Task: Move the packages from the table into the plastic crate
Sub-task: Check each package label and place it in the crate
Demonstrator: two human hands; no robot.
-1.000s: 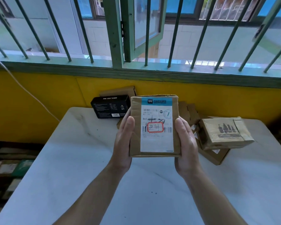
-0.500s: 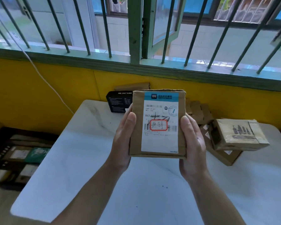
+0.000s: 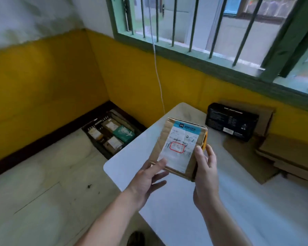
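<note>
Hovering above the tabletop's (image 3: 185,219) left edge, the labelled cardboard package (image 3: 178,148) sits between both hands. The left hand (image 3: 146,181) pinches its near-left corner, thumb on top, fingers beneath. The right hand (image 3: 204,167) curls round its right edge. On the floor, far left, the black plastic crate (image 3: 100,150) holds several parcels.
</note>
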